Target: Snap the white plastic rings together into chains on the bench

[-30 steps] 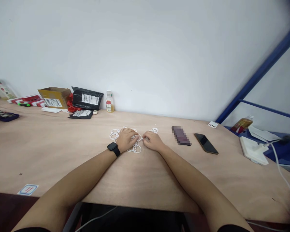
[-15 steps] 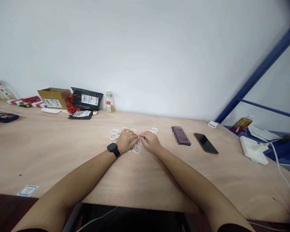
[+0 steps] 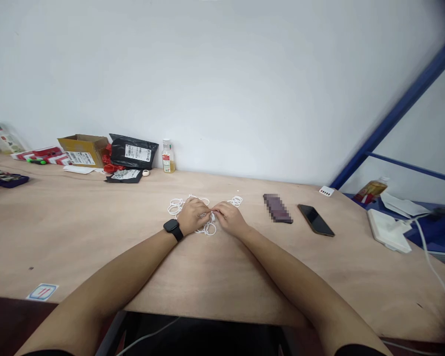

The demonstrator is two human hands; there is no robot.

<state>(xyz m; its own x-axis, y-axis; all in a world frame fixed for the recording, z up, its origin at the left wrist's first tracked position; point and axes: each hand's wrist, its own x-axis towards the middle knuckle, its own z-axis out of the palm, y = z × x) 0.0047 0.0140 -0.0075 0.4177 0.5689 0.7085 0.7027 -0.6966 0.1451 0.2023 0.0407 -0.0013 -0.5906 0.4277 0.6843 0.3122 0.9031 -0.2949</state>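
A white cord (image 3: pixel 176 206) lies in loops on the table, partly hidden under my left hand. My left hand (image 3: pixel 193 216), with a black watch (image 3: pixel 173 227) on its wrist, has thumb and fingers pinched on a piece of the cord. Fingertip to fingertip with it, my right hand (image 3: pixel 230 218) also pinches the cord. A white bit shows just below the fingertips, too small to make out. Beyond the right hand lies another small bundle of white loops (image 3: pixel 237 200).
Two phones, one pixelated (image 3: pixel 278 208) and one black (image 3: pixel 316 220), lie to the right. Farther right is a white power adapter (image 3: pixel 387 230) with a cable. At the back left stand an open cardboard box (image 3: pixel 83 151), a black parcel bag (image 3: pixel 133 151) and a bottle (image 3: pixel 168 157).
Both hands' fingertips have shifted slightly to the left, still pinched together. More white now shows beneath them. The loops on the table stay in place.
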